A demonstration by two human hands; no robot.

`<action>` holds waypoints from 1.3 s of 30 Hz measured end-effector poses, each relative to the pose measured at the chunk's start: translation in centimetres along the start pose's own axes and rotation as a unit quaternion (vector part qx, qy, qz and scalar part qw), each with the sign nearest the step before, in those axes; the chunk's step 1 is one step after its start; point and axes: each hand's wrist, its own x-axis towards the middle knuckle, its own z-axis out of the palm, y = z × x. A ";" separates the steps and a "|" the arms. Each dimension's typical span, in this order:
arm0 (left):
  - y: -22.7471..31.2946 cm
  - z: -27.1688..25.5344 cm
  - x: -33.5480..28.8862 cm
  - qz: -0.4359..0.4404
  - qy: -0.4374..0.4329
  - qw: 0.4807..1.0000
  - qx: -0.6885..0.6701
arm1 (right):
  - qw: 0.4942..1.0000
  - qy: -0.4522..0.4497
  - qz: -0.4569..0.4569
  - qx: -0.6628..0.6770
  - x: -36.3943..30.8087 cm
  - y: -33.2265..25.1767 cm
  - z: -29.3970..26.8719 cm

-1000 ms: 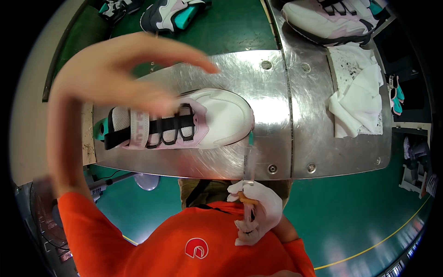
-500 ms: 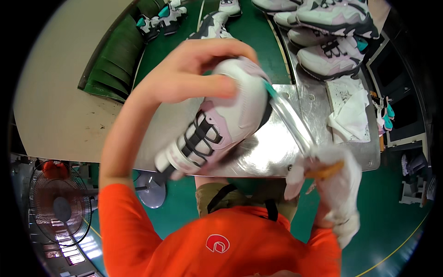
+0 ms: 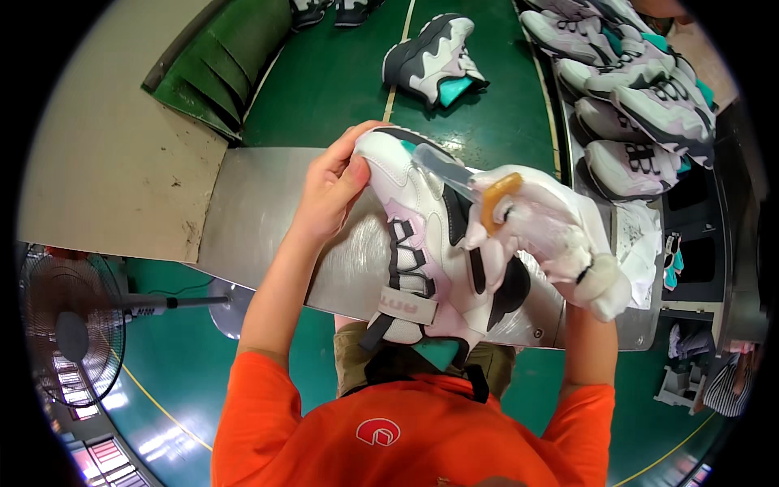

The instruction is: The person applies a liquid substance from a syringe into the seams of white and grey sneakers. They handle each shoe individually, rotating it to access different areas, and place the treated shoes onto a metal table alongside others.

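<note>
Gripping the toe end of a white and lilac trainer (image 3: pixel 434 260) with the bare left hand (image 3: pixel 331 191), pressing the thumb on the white upper and bending the fingers around the front. Holding in the right hand (image 3: pixel 544 231), covered with a loose white glove, a slim clear tool (image 3: pixel 442 170) with a teal tip (image 3: pixel 407 146), closed around its handle and with a yellow-brown band (image 3: pixel 499 203) showing on the glove. Directing the tip to the rim of the toe, near the dark sole; cannot tell if touching or only just beside it. Having the trainer tilted over the near part of a steel plate (image 3: pixel 251 195), with the toe pointing away from the body, the heel toward the lap and the sole turned to the right. Showing a teal insert (image 3: pixel 438 351) at the heel. Having beyond the plate a green surface (image 3: pixel 324 97), with a single shoe (image 3: pixel 434 65) lying on its side. Having at the right a heap of shoes (image 3: pixel 641 89) and, nearer, a white cloth (image 3: pixel 641 252); at the left a beige board (image 3: pixel 122 130), and below it a standing fan (image 3: pixel 73 333).
</note>
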 end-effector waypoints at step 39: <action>1.9 12.8 -3.0 0.030 0.037 0.846 0.531 | 0.806 0.403 -0.086 -0.425 -12.3 6.1 2.8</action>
